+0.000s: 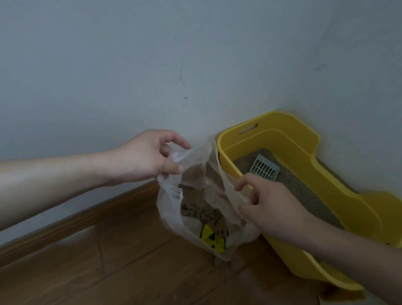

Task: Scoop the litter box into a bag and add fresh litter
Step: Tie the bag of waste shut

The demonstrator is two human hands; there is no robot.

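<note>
- Yellow litter box [349, 207]: on the wood floor [113, 277], just behind and to the right of the right grip [270, 208]; grey litter [298, 189] inside.
- Translucent bag [205, 201]: hangs between the two grips, mouth pulled open, clumped litter in its bottom.
- Left grip [146, 157]: thumb and fingers pinch the bag's left rim.
- Right grip: fingers curled, pinching the opposite rim.
- Grey slotted scoop [265, 168]: lies on the litter just beyond the right grip, apart from it.

Scoop [264, 170] btm hidden; bag [166, 209] print illegible.
</note>
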